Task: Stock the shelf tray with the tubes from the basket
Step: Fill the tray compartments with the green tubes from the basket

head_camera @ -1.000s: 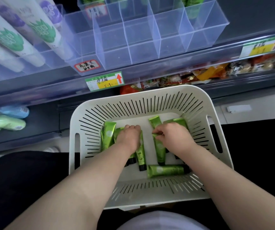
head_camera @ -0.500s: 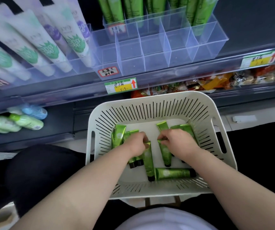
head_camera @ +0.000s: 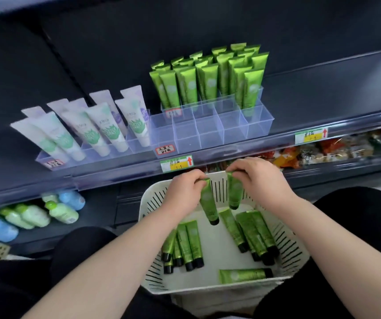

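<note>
Tubes are hanging cap-down because we are pinching them by their crimped ends: our left hand (head_camera: 184,192) is holding one tube (head_camera: 208,203), our right hand (head_camera: 260,180) another (head_camera: 234,192), above the basket (head_camera: 293,245). That grip is readying them for the near, empty cells of the shelf tray (head_camera: 210,132).

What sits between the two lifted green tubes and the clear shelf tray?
In the head view, only the basket's slotted far rim, the shelf's front rail and its price tag lie between the tubes and the tray.
</note>
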Demonstrator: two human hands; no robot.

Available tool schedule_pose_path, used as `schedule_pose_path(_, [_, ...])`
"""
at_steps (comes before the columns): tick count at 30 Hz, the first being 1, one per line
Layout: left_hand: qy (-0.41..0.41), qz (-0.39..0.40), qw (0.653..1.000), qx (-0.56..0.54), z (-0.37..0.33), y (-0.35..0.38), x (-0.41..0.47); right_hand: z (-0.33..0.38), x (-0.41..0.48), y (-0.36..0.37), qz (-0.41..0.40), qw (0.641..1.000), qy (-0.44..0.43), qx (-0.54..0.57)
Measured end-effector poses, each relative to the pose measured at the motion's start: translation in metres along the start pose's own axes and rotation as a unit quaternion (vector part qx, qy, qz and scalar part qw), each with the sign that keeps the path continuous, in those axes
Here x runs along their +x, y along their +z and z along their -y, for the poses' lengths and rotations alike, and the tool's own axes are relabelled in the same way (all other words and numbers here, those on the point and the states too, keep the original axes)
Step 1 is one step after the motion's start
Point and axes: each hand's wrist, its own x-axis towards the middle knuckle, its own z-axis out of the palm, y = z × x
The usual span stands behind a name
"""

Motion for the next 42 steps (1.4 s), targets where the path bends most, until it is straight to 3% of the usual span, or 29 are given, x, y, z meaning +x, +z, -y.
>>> schedule_pose_path(12, [0.094, -0.208, 0.973, -0.044, -0.112, -0.084, 0.068, 0.02, 0.071, -0.104, -0.159, 0.986, -0.024, -0.034])
schedule_pose_path(18, [0.074, -0.29, 0.954, -0.019, -0.145, -0.097, 0.117, 0.009, 0.108, -0.125, -0.213, 0.977, -0.013, -0.016])
schedule_pose_path(23, [0.057, -0.265, 0.963, -0.004, -0.149, -0.082, 0.163, -0.009, 0.124, -0.122, -0.221, 0.975, -0.022, -0.023])
schedule_pose_path(34, [0.051, -0.125, 0.982, 0.136, -0.141, -0.051, 0.227, -0.024, 0.137, -0.116, -0.207, 0.977, -0.056, -0.017])
schedule_pose_path(42, [0.098, -0.132, 0.972, 0.169, -0.131, -0.06, 0.216, -0.016, 0.146, -0.115, -0.206, 0.977, -0.049, -0.018])
